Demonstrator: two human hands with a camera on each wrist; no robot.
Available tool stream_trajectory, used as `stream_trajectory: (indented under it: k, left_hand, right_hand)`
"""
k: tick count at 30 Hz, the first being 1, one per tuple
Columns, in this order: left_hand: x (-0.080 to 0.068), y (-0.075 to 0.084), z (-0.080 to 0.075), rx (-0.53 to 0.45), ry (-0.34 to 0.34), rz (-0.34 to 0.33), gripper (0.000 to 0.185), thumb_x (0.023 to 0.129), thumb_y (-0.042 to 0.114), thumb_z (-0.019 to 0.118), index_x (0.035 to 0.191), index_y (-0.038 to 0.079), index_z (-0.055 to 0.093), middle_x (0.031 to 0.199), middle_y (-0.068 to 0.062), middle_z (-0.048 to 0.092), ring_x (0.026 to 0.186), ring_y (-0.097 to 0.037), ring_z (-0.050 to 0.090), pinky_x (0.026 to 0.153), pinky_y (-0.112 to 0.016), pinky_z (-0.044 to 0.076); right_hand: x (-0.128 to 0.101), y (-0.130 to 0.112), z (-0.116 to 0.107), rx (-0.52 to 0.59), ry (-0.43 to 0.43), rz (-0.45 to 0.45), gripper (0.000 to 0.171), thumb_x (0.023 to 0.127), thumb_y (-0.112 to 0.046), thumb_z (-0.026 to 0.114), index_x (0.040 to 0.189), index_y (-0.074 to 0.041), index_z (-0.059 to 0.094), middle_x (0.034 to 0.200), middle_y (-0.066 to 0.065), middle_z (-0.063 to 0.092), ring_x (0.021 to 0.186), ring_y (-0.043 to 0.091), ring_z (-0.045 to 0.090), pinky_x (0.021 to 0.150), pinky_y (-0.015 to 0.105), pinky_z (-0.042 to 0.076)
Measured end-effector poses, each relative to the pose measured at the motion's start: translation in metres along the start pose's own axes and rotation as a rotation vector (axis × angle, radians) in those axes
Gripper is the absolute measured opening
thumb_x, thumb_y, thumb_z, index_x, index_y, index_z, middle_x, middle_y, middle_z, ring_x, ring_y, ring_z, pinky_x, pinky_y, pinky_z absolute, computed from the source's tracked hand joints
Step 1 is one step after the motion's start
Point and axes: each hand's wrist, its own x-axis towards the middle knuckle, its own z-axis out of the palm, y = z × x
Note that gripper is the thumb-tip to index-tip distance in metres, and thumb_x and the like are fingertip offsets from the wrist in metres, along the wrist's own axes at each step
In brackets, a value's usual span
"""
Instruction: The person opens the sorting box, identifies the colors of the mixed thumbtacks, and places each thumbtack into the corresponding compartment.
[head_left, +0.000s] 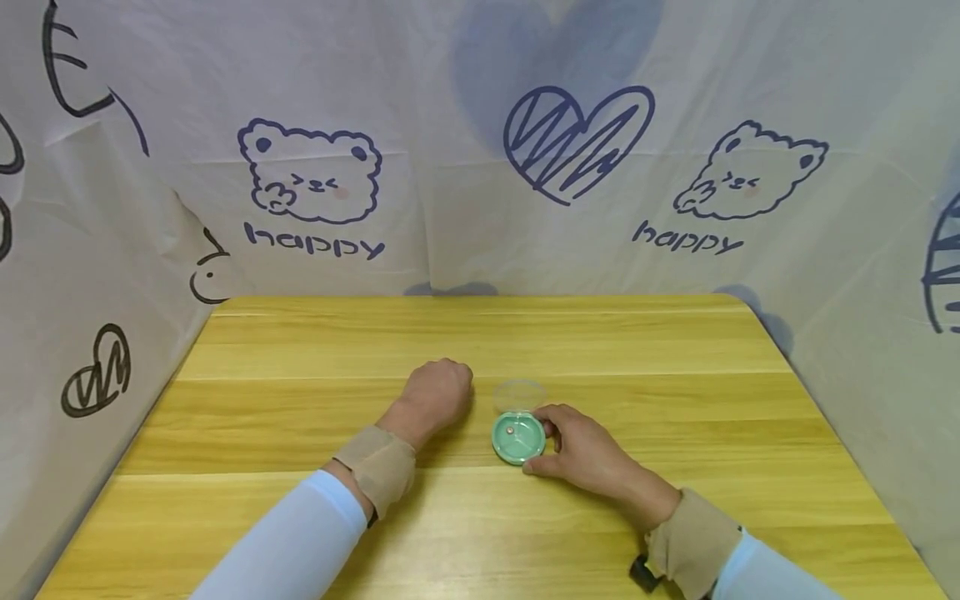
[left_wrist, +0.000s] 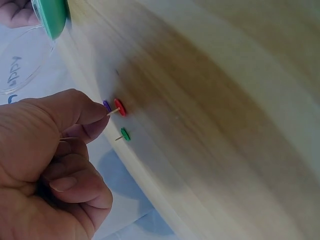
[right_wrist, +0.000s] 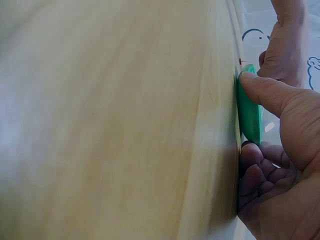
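Hands at a green pin case, frame centre
Right hand point(head_left: 585, 454) grips the green case point(head_left: 517, 437); left hand point(left_wrist: 45, 165) pinches a purple pin point(left_wrist: 106, 105) beside red pin point(left_wrist: 120, 107)

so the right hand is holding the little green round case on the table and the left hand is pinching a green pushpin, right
Not quite. The left hand pinches a purple pushpin, as the left wrist view shows; the green pushpin lies free on the table beside a red pushpin. The right hand does hold the green round case.
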Motion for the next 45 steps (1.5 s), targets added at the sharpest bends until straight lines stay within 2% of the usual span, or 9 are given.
stream_trajectory:
  k: [8, 15, 19, 26, 34, 38, 42, 45]
  left_hand:
    - [0.001, -0.002, 0.002, -0.022, -0.009, -0.004, 0.019, 0.1, 0.007, 0.059, 0.086, 0.007, 0.072, 0.091, -0.01, 0.075, 0.083, -0.024, 0.072, 0.071, -0.045, 0.063]
    - [-0.003, -0.009, 0.004, -0.067, 0.021, 0.008, 0.024, 0.097, 0.007, 0.059, 0.074, 0.012, 0.064, 0.079, -0.005, 0.067, 0.072, -0.017, 0.06, 0.067, -0.041, 0.059]
    - [-0.01, -0.013, 0.002, -0.124, 0.065, 0.021, 0.025, 0.095, 0.007, 0.062, 0.071, 0.013, 0.065, 0.071, 0.0, 0.064, 0.067, -0.016, 0.055, 0.063, -0.037, 0.053]
    - [-0.025, -0.015, -0.003, -0.233, 0.079, -0.017, 0.017, 0.096, 0.011, 0.066, 0.08, 0.015, 0.07, 0.074, 0.004, 0.065, 0.068, -0.016, 0.057, 0.063, -0.032, 0.048]
    - [-0.041, -0.012, -0.006, -0.288, 0.132, -0.027, 0.014, 0.098, 0.015, 0.069, 0.084, 0.016, 0.073, 0.083, 0.004, 0.071, 0.072, -0.015, 0.058, 0.069, -0.032, 0.052]
    - [-0.047, -0.009, -0.006, -0.414, 0.117, -0.053, 0.014, 0.099, 0.019, 0.07, 0.086, 0.017, 0.073, 0.076, 0.004, 0.067, 0.065, -0.014, 0.054, 0.064, -0.03, 0.047]
    - [-0.052, -0.007, -0.004, -0.577, 0.093, -0.086, 0.013, 0.101, 0.022, 0.071, 0.089, 0.016, 0.073, 0.066, 0.004, 0.058, 0.056, -0.012, 0.046, 0.056, -0.028, 0.041]
    - [-0.056, -0.006, -0.002, -0.702, 0.085, -0.101, 0.012, 0.1, 0.023, 0.072, 0.093, 0.014, 0.076, 0.065, 0.004, 0.055, 0.055, -0.011, 0.044, 0.054, -0.027, 0.039]
  right_hand:
    - [0.0, 0.0, 0.001, 0.008, 0.002, 0.009, 0.071, 0.08, -0.035, 0.093, 0.136, -0.003, 0.063, 0.105, 0.001, 0.062, 0.083, 0.014, 0.052, 0.071, 0.025, 0.044]
    - [-0.001, 0.0, 0.003, 0.006, -0.001, 0.006, 0.071, 0.08, -0.036, 0.093, 0.136, -0.003, 0.063, 0.105, 0.001, 0.062, 0.083, 0.014, 0.052, 0.072, 0.025, 0.044]
    - [-0.001, 0.001, 0.003, 0.004, 0.003, 0.005, 0.071, 0.08, -0.035, 0.093, 0.135, -0.002, 0.063, 0.105, 0.0, 0.062, 0.083, 0.013, 0.052, 0.071, 0.025, 0.044]
    - [-0.001, 0.001, 0.003, -0.004, 0.012, -0.004, 0.071, 0.079, -0.034, 0.094, 0.135, -0.001, 0.063, 0.105, 0.001, 0.063, 0.082, 0.012, 0.052, 0.07, 0.024, 0.045]
    - [-0.001, 0.001, 0.003, 0.001, 0.013, 0.002, 0.071, 0.079, -0.034, 0.094, 0.135, -0.001, 0.064, 0.104, 0.0, 0.063, 0.082, 0.013, 0.052, 0.07, 0.024, 0.044]
    - [-0.001, 0.001, 0.003, 0.004, 0.017, -0.001, 0.07, 0.079, -0.034, 0.094, 0.134, -0.002, 0.064, 0.103, 0.0, 0.062, 0.082, 0.013, 0.052, 0.07, 0.024, 0.044]
    - [0.0, 0.001, 0.003, 0.004, 0.019, 0.006, 0.07, 0.079, -0.035, 0.094, 0.134, -0.003, 0.064, 0.103, 0.0, 0.063, 0.082, 0.013, 0.052, 0.071, 0.024, 0.044]
    - [0.001, 0.001, 0.004, 0.0, 0.023, 0.011, 0.071, 0.079, -0.035, 0.094, 0.135, -0.003, 0.064, 0.103, -0.001, 0.062, 0.082, 0.013, 0.052, 0.071, 0.024, 0.044]
